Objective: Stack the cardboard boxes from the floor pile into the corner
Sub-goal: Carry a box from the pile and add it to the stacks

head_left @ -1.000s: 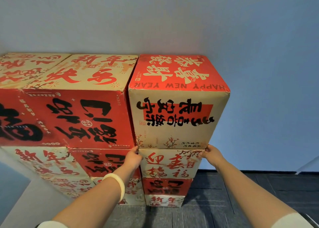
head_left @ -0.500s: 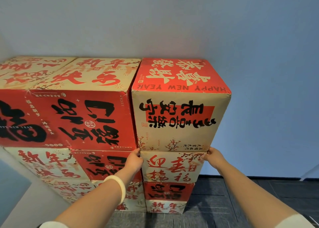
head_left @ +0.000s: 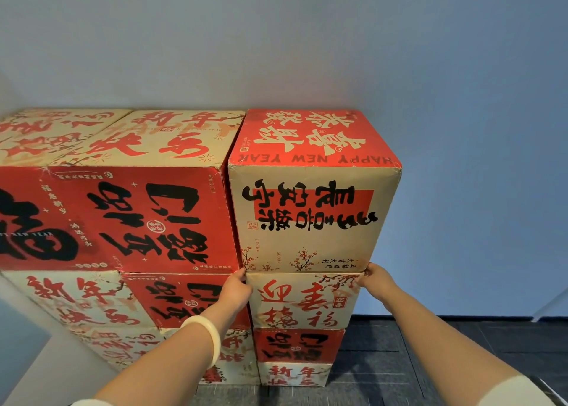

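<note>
A beige cardboard box with a red top (head_left: 310, 221) sits upside down at the top of the right-hand column of stacked boxes. My left hand (head_left: 235, 292) grips its lower left corner and my right hand (head_left: 373, 281) grips its lower right corner. It rests on a beige box with red script (head_left: 302, 301), above two more boxes (head_left: 299, 345). To the left stands a red box with black lettering (head_left: 138, 218), level with it, on other printed boxes. The fingertips are tucked at the box's bottom edge.
A pale wall (head_left: 307, 36) rises behind the stack and runs on to the right. Dark carpet tiles (head_left: 430, 359) cover the floor right of the column. A pale surface (head_left: 24, 359) shows at the lower left. A white bangle (head_left: 206, 338) circles my left wrist.
The stack has slid slightly down in the view as my head tilted. Both hands stay at the top box's lower corners; the box itself shows no shift.
</note>
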